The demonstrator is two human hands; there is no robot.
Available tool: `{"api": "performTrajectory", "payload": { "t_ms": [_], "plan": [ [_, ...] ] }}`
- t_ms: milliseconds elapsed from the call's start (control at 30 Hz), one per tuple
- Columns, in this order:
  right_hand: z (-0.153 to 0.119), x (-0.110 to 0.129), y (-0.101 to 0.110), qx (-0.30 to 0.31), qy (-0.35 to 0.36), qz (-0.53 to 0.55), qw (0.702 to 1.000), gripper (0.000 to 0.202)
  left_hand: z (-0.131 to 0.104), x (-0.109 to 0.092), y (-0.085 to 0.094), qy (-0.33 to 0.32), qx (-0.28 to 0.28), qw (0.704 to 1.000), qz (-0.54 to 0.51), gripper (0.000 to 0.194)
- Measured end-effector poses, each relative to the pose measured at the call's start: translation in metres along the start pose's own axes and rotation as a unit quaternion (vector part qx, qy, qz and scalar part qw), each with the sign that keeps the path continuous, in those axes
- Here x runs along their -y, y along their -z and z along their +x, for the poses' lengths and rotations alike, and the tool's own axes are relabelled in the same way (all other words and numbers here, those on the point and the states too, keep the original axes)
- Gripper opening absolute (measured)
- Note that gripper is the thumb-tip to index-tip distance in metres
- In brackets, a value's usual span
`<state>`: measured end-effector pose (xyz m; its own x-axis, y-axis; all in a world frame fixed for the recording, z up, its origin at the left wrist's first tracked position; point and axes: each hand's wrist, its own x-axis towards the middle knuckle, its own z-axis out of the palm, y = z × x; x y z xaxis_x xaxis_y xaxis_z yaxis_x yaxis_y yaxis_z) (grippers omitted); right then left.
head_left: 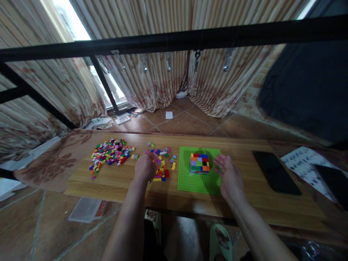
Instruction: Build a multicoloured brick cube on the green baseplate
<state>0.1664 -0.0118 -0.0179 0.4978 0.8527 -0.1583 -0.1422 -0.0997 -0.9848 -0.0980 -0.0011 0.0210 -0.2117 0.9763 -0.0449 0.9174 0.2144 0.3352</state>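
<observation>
On a wooden tabletop [254,199], a green baseplate [186,183] is flanked by an open, empty right hand [230,175] at 3 o'clock and a left hand [146,167] at 9, grip impossible to tell; a brick block [199,163] stands mid-plate, loose bricks [159,173] beside the left.

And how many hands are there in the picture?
2. The left hand is at the smaller scatter of loose bricks; the right hand is open by the right edge of the green baseplate. No other hands show.

left hand [146,167], right hand [231,177] bare; dark legwear [150,241], rounded pale green slippers [217,232]
</observation>
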Motion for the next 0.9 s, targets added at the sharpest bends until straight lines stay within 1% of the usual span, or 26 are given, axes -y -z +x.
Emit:
{"api": "performTrajectory", "payload": {
  "t_ms": [67,200,433,600,767,900],
  "plan": [
    [0.001,0.002,0.000,-0.002,-0.011,0.011,1.000,0.055,0.000,0.002,-0.002,-0.012,0.011,1.000,0.006,0.034],
    [0.000,0.005,0.000,-0.006,-0.033,0.025,0.999,0.053,0.001,0.002,-0.006,-0.022,0.008,1.000,0.005,0.030],
    [-0.003,0.010,-0.002,0.001,-0.048,0.041,0.998,0.050,0.003,0.003,-0.005,-0.007,0.011,1.000,-0.008,0.027],
    [-0.005,0.012,-0.004,0.002,-0.062,0.061,0.996,0.044,0.001,-0.004,-0.007,-0.040,0.032,0.998,0.020,0.026],
    [-0.006,0.011,-0.004,0.004,-0.072,0.078,0.994,0.041,0.002,-0.009,-0.011,-0.085,0.062,0.993,0.048,0.018],
    [-0.006,0.012,-0.004,0.009,-0.078,0.085,0.993,0.039,0.002,-0.009,-0.014,-0.077,0.056,0.995,0.040,0.018]
  ]
}}
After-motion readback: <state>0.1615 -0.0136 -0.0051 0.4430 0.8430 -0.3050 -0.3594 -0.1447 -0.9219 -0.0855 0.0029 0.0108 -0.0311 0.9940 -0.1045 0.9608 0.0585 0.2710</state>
